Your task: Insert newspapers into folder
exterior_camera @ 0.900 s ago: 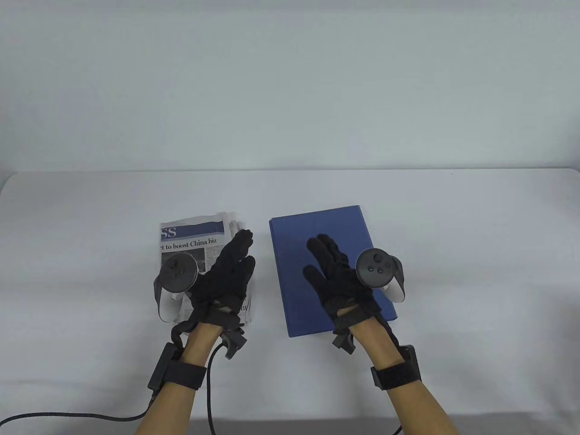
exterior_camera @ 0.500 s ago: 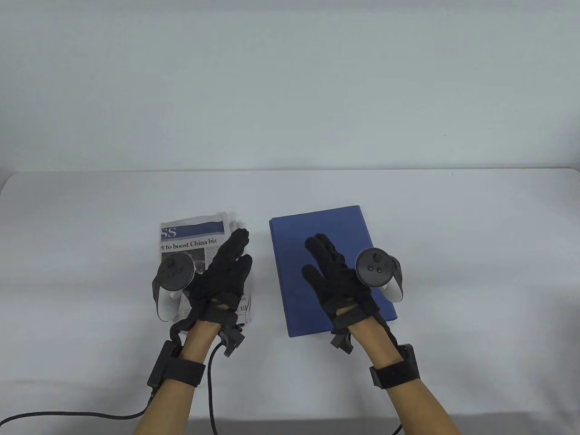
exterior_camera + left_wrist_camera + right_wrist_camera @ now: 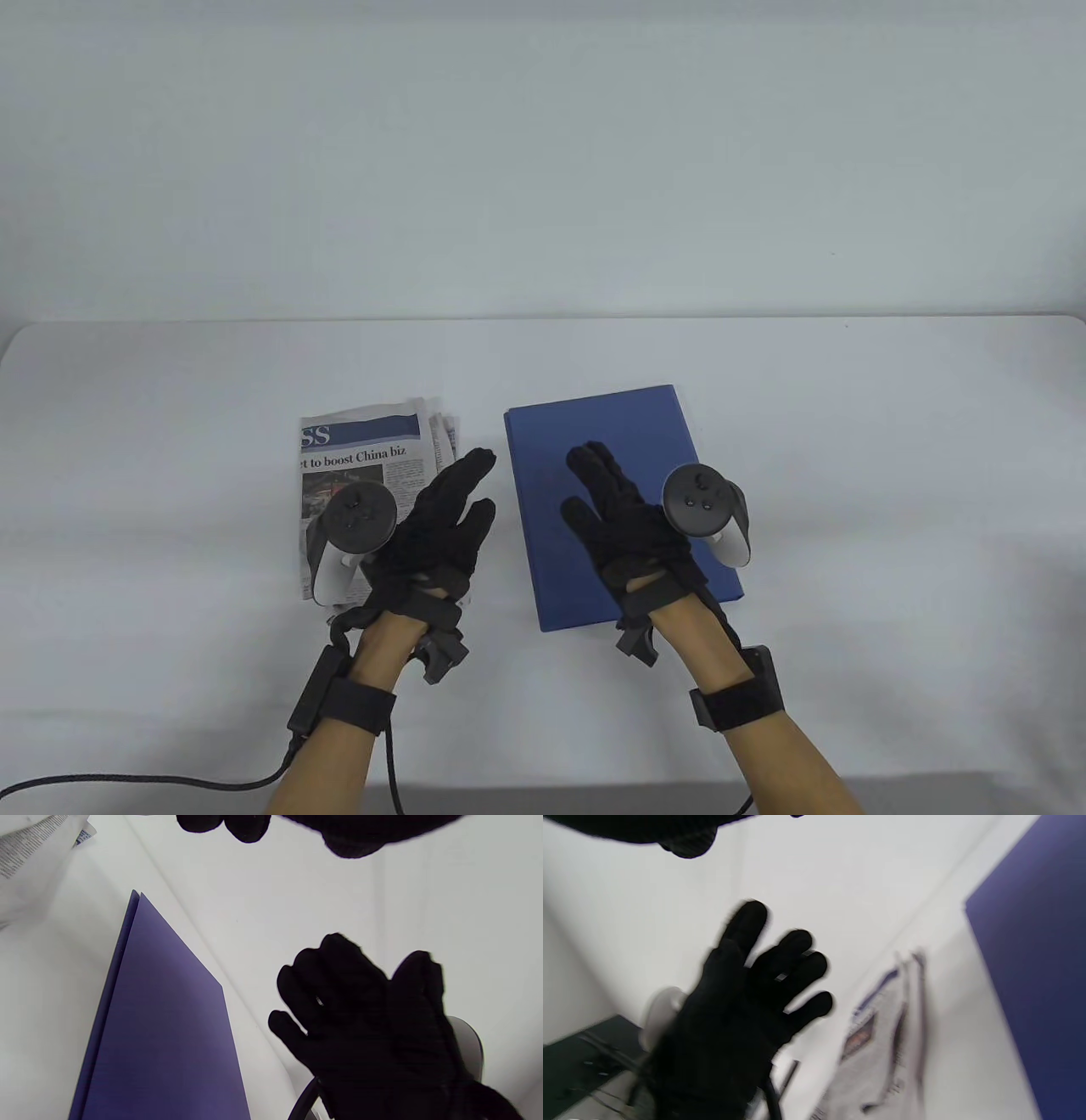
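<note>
A folded newspaper (image 3: 361, 450) lies on the white table (image 3: 848, 475), left of centre. A closed blue folder (image 3: 594, 424) lies flat to its right. My left hand (image 3: 462, 501) is open with its fingers spread, held above the newspaper's right edge and the gap beside the folder. My right hand (image 3: 594, 492) is open and empty above the folder's middle. The left wrist view shows the folder (image 3: 161, 1027), the raised right hand (image 3: 365, 1027) and a newspaper corner (image 3: 29, 849). The right wrist view shows the left hand (image 3: 746, 997), the newspaper (image 3: 878, 1052) and the folder (image 3: 1031, 963).
A black cable (image 3: 170, 777) runs from my left wrist along the table's front edge to the left. A pale wall (image 3: 543, 170) stands behind the table's far edge.
My left hand has moved right and a little nearer to me, from over the newspaper toward the gap by the folder. My right hand has shifted slightly left.
</note>
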`<state>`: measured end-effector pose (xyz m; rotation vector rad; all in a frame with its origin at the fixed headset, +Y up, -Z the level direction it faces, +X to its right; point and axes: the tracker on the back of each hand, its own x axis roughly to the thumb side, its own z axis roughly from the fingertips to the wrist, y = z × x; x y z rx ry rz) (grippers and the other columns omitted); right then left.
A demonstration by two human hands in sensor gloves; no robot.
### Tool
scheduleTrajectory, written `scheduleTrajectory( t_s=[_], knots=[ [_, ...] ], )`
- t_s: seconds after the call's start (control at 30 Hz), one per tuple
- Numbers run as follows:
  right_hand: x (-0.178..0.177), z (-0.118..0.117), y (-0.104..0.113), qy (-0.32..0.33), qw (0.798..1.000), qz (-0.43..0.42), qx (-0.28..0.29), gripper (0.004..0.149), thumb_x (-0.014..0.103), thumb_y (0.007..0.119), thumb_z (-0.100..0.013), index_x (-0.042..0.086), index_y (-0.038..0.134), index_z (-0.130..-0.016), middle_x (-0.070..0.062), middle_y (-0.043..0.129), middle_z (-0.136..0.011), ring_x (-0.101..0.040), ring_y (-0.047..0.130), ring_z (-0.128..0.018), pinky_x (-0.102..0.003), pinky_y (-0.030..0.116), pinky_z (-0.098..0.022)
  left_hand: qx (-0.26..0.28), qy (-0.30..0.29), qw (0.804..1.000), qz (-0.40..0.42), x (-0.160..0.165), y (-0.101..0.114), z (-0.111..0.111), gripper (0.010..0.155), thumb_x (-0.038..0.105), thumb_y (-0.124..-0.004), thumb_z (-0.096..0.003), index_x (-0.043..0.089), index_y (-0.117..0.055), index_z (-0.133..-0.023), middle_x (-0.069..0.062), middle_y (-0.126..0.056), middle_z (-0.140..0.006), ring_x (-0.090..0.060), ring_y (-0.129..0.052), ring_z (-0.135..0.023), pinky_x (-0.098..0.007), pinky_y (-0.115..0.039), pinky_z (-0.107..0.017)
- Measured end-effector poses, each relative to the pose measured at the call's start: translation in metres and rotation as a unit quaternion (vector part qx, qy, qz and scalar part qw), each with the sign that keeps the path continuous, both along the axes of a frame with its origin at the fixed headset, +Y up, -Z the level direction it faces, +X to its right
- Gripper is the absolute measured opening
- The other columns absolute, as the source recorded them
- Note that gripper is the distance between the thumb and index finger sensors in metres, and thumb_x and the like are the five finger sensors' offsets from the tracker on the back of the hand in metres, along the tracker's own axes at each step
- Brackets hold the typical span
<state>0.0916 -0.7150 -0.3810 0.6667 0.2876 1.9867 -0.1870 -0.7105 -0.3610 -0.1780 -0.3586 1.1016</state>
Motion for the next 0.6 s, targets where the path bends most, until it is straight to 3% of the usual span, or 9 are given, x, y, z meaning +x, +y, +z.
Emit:
scheduleTrajectory(
  t_s=[0.1,0.13,0.23,0.27,0.33,0.4,0.47,0.53,0.6],
  knots=[
    [-0.010,0.002,-0.017,-0.004,0.986,0.157,-0.060,0.087,0.050,0.072,-0.061,0.001,0.019,-0.110,-0.030,0.010,-0.106,-0.060,0.016,-0.097,-0.080,0.022,-0.057,-0.003,0.005,1.000,0.008,-0.002,-0.001,0.000,0.069,0.051,-0.057,-0.0621,0.054,-0.017,-0.118,-0.003,-0.028,-0.129,-0.038,-0.030,-0.120,-0.065,-0.033,-0.089],
    [-0.015,0.003,-0.026,-0.001,0.966,0.247,-0.082,0.090,0.050,0.074,-0.061,0.001,0.016,-0.109,-0.030,0.011,-0.105,-0.061,0.020,-0.096,-0.081,0.026,-0.057,-0.007,0.004,1.000,0.006,-0.002,-0.002,0.000,0.068,0.051,-0.056,-0.0621,0.054,-0.017,-0.118,-0.003,-0.028,-0.129,-0.038,-0.030,-0.120,-0.065,-0.033,-0.089],
    [-0.027,0.007,-0.048,0.022,0.923,0.358,-0.138,0.097,0.054,0.076,-0.059,0.001,0.010,-0.107,-0.031,0.010,-0.104,-0.062,0.027,-0.096,-0.082,0.033,-0.056,-0.014,0.003,1.000,0.000,-0.002,-0.004,-0.001,0.068,0.051,-0.056,-0.0621,0.054,-0.018,-0.118,-0.004,-0.028,-0.129,-0.038,-0.030,-0.120,-0.065,-0.033,-0.089],
    [-0.034,0.010,-0.058,0.037,0.909,0.382,-0.162,0.100,0.055,0.077,-0.059,0.001,0.008,-0.107,-0.031,0.008,-0.103,-0.060,0.018,-0.094,-0.081,0.028,-0.056,-0.015,0.004,1.000,-0.002,-0.002,-0.005,-0.001,0.067,0.051,-0.056,-0.0622,0.054,-0.019,-0.118,-0.004,-0.028,-0.129,-0.038,-0.030,-0.120,-0.065,-0.033,-0.089],
    [-0.044,0.015,-0.066,0.049,0.891,0.422,-0.157,0.103,0.057,0.077,-0.059,0.001,0.005,-0.106,-0.031,0.002,-0.101,-0.060,0.007,-0.091,-0.081,0.022,-0.054,-0.014,0.007,1.000,-0.012,-0.002,-0.005,0.000,0.067,0.050,-0.056,-0.0623,0.056,-0.019,-0.118,-0.004,-0.028,-0.128,-0.038,-0.030,-0.120,-0.065,-0.033,-0.089],
    [-0.056,0.020,-0.069,0.059,0.858,0.495,-0.126,0.106,0.060,0.076,-0.057,0.001,0.002,-0.105,-0.032,0.000,-0.099,-0.062,0.008,-0.090,-0.082,0.027,-0.055,-0.014,0.009,1.000,-0.025,-0.002,-0.005,0.000,0.067,0.050,-0.056,-0.0623,0.057,-0.018,-0.117,-0.005,-0.028,-0.129,-0.038,-0.030,-0.120,-0.065,-0.033,-0.089],
    [-0.063,0.024,-0.072,0.053,0.848,0.516,-0.109,0.104,0.059,0.074,-0.058,0.000,0.001,-0.104,-0.033,-0.001,-0.098,-0.064,0.009,-0.089,-0.082,0.028,-0.055,-0.014,0.008,0.999,-0.029,-0.002,-0.005,-0.001,0.067,0.051,-0.056,-0.0621,0.058,-0.019,-0.117,-0.004,-0.028,-0.129,-0.037,-0.030,-0.120,-0.065,-0.033,-0.090],
    [-0.067,0.027,-0.071,0.054,0.861,0.489,-0.126,0.098,0.050,0.073,-0.060,-0.002,0.002,-0.103,-0.034,-0.001,-0.097,-0.065,0.007,-0.088,-0.082,0.027,-0.054,-0.019,0.007,0.999,-0.028,-0.002,-0.006,-0.002,0.067,0.050,-0.056,-0.0621,0.057,-0.018,-0.117,-0.004,-0.027,-0.129,-0.037,-0.029,-0.121,-0.064,-0.033,-0.090],
    [-0.071,0.028,-0.071,0.056,0.858,0.494,-0.131,0.094,0.047,0.069,-0.061,-0.004,0.002,-0.102,-0.036,-0.001,-0.095,-0.067,0.005,-0.085,-0.083,0.026,-0.054,-0.024,0.008,0.999,-0.029,-0.003,-0.007,-0.003,0.067,0.051,-0.056,-0.0621,0.057,-0.018,-0.117,-0.004,-0.027,-0.129,-0.037,-0.029,-0.121,-0.064,-0.032,-0.090]
  ],
)
